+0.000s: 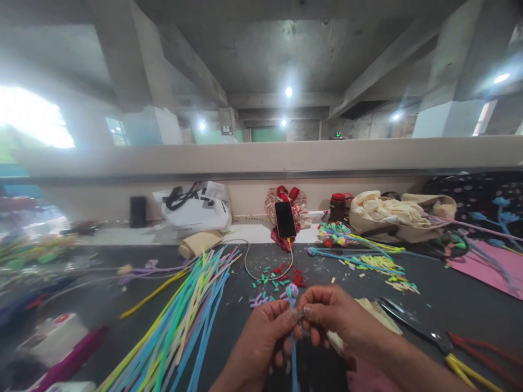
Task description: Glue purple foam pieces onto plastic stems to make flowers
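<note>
Near the bottom middle, my left hand (pixel 270 333) is closed in a pinch around a blue pipe cleaner (pixel 293 359). This stem stands about upright, topped by a small purple and teal pipe-cleaner flower head (pixel 291 291). My right hand (pixel 333 313) meets it from the right, thumb and forefinger pinched together just beside the stem. Something small and greyish shows at those fingertips, too small to name. Short cut pieces in purple (pixel 261 299), teal (pixel 270 279) and red (pixel 299 277) lie on the dark table just beyond my hands.
A large bundle of pipe cleaners (pixel 192 310) lies left. Phone (pixel 285 219) on its cable stands at the back. To the right are finished stems (pixel 347 254), yellow-green pieces (pixel 379 263), scissors (pixel 425 329) and pink sheet (pixel 490 267). White bag (pixel 200 209) sits back left.
</note>
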A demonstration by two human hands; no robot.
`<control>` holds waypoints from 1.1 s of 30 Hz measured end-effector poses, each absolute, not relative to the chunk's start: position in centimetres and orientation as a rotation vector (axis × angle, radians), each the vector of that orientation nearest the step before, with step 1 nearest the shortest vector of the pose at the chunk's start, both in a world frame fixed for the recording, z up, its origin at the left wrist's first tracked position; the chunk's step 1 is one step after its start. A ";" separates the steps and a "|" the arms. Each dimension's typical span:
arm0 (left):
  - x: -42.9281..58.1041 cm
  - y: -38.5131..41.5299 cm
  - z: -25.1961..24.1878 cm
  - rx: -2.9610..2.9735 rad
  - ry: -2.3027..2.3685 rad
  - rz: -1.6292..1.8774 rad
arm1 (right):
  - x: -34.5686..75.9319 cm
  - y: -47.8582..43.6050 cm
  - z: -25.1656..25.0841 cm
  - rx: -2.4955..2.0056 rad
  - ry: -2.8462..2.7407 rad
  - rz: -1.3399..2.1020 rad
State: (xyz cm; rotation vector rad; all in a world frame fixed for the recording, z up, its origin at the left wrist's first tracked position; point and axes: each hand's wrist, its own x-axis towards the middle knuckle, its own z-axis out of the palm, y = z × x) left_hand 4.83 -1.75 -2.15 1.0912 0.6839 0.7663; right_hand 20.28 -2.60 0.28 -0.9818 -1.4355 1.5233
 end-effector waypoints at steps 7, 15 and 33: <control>4.6 -1.8 -1.7 0.999 0.765 0.772 | 26.0 -6.4 2.0 -1.420 -1.640 0.888; 5.9 -2.2 -2.0 1.040 0.867 0.800 | 27.7 -11.3 -1.9 -1.853 -2.148 0.212; 11.8 -1.5 -4.7 0.961 1.034 0.656 | 31.8 -11.7 -2.3 -1.693 -1.725 0.527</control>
